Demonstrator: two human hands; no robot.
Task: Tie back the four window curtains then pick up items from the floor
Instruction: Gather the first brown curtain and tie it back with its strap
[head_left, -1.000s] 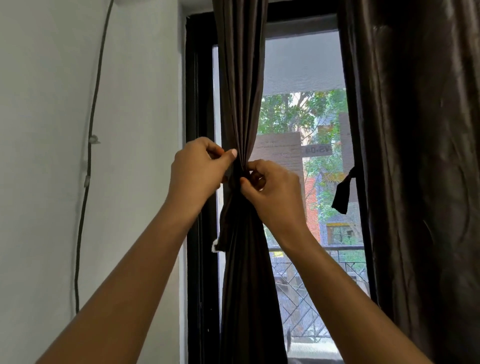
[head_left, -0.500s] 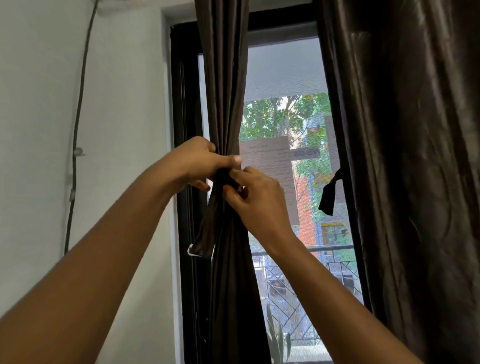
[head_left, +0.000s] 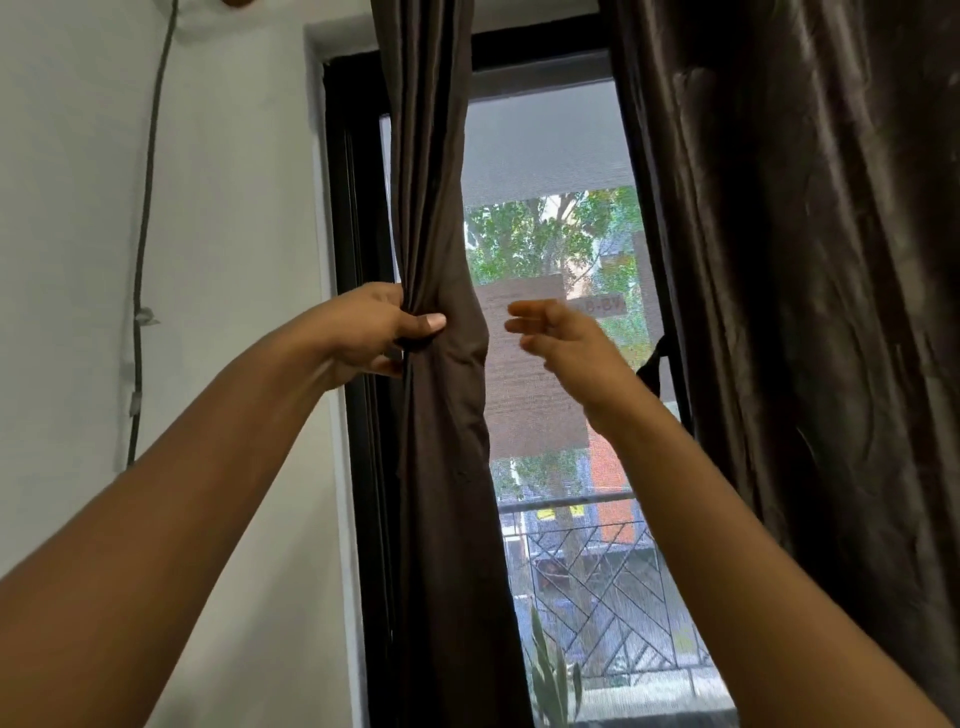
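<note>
Here, left fingers (head_left: 427, 325): the thumb lies flat across the front folds and the other fingers curl in from the side, pinching the cloth.
Left hand (head_left: 371, 332): grips the gathered curtain (head_left: 441, 467) at its narrowest point; whether a tie band is also in the grip cannot be told.
Right fingers (head_left: 530, 310): straight and slightly spread, blurred, holding nothing.
Right hand (head_left: 569, 345): hangs in the air just beside the gathered curtain, apart from it, in front of the glass.
Gathered curtain: dark brown matte cloth, bunched into a narrow column of long vertical pleats, bulging just under the grip; it hangs against the left side of the window frame (head_left: 358, 260).
Second curtain (head_left: 805, 260): the same brown but glossier, creased, hanging loose and wide on the right.
Strap (head_left: 653, 366): a short dark fabric band dangling at the second curtain's inner edge.
Window frame: black and straight-edged, with a fine grey mesh screen (head_left: 545, 145) over the pane.
Wall (head_left: 234, 208): smooth white plaster with a thin grey cable (head_left: 141, 270) clipped down it.
Outside: green tree, brick building, and a metal railing (head_left: 597, 561) with diagonal bars.
Change: half a second ago both hands pinched the cloth together at the same spot; the right hand has since let go and drawn off to the right, while the left keeps its grip.
</note>
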